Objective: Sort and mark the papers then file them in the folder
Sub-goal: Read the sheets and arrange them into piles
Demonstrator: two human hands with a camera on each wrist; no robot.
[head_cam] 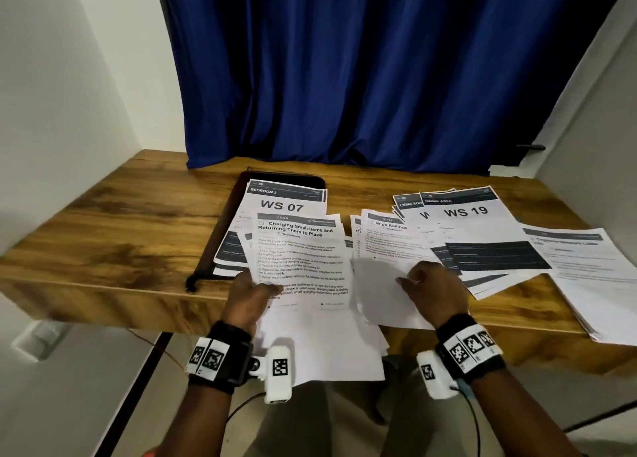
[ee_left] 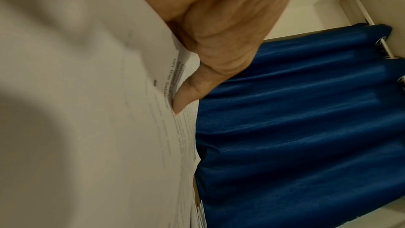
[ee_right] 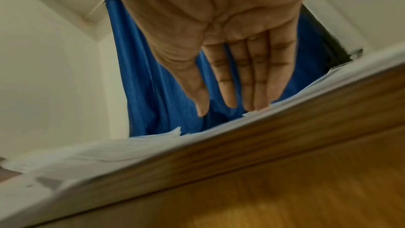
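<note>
Left hand (head_cam: 249,296): grip is pinching a sheaf of papers (head_cam: 303,260), thumb (ee_left: 186,98) on the print, fingers hidden beneath. Beyond this grip the folder (head_cam: 224,229) is lying on the table (head_cam: 103,222), mostly covered by "WS 07" sheets. Right hand (head_cam: 432,289): grip is hanging apart, straight fingers (ee_right: 258,79) touching a blank sheet (head_cam: 379,284). Right of it, further stacks (head_cam: 482,236) are overlapping, their text blurring.

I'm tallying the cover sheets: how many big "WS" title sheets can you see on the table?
3: WS 07 sheet atop the folder, WS 19 sheet right, and a half-covered sheet beside it. Others may lie hidden underneath.
</note>
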